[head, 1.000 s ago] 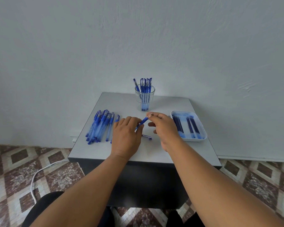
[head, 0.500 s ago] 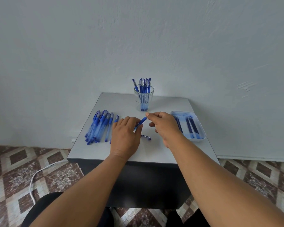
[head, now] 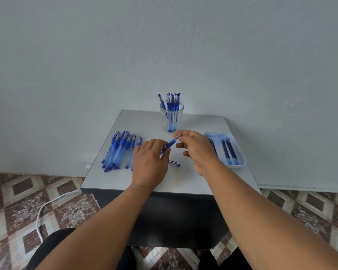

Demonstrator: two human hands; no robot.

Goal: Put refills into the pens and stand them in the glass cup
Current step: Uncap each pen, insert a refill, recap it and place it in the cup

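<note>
Head view: the left hand (head: 149, 162) grips a pen (head: 169, 146) by its barrel, steadying it slantwise so the right hand (head: 196, 148), at 3 o'clock of it, can pinch its upper end, likely screwing on the tip. A cap (head: 174, 163) lies just beside. Empty pens (head: 118, 151) wait at 9 o'clock, refills (head: 227, 151) in the tray (head: 240, 165) at 3, the cup (head: 172, 116) at 12.

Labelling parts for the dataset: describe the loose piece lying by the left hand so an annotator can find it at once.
On the grey table, look between the row of pens on the left and the white tray on the right. Just right of the left hand, below the pen both hands hold, lies the cap. It is far shorter than any pen and lies alone.
</note>
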